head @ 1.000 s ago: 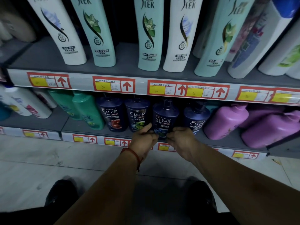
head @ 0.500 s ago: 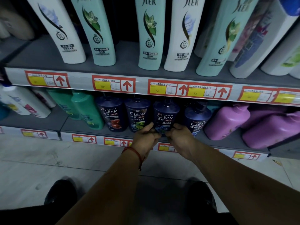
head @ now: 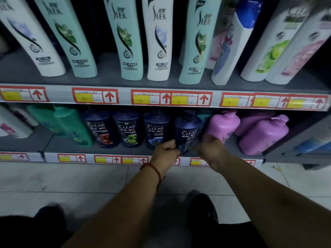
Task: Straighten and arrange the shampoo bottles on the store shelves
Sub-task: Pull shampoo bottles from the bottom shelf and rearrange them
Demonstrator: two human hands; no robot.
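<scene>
CLEAR bottle (head: 188, 131) gripped by left hand (head: 165, 152), right hand (head: 212, 149).

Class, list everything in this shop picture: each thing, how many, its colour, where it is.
SLEK bottles: five, three teal, two white, upper shelf.
Other bottles: at least four, mostly white, upper shelf right.
CLEAR bottles: four, dark blue, lower shelf middle.
Green bottles: two, green, lower shelf left.
Pink bottles: three, pink, lower shelf right.
Price tags: many, red and yellow, shelf edges.
Shoes: two, black, floor.
Bracelet: one, red, left wrist.
Left hand: one, curled at rightmost CLEAR bottle's base.
Right hand: one, blurred, bottle's other side.
</scene>
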